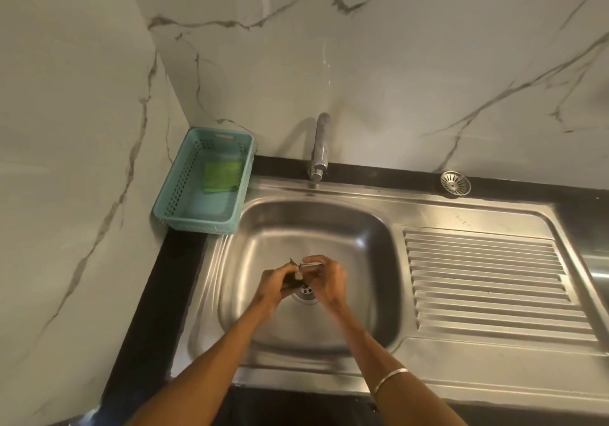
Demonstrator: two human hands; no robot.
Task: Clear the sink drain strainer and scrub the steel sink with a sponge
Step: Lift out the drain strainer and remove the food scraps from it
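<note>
Both hands over the drain opening point(306, 292) so bits drop into the sink point(379, 227). My left hand point(276, 280) grips dark leafy debris point(291, 279); my right hand point(324, 277) pinches something thin off it, probably more scrap. Strainer point(455, 184) sits far right of my right hand, on the back ledge. Sponge point(221, 177) waits in the basket point(171, 194) beyond my left.

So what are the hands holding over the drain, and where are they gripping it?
The left hand grips a dark clump of debris, fingers curled round it. The right hand pinches at its top edge. What the debris is cannot be told.
</note>
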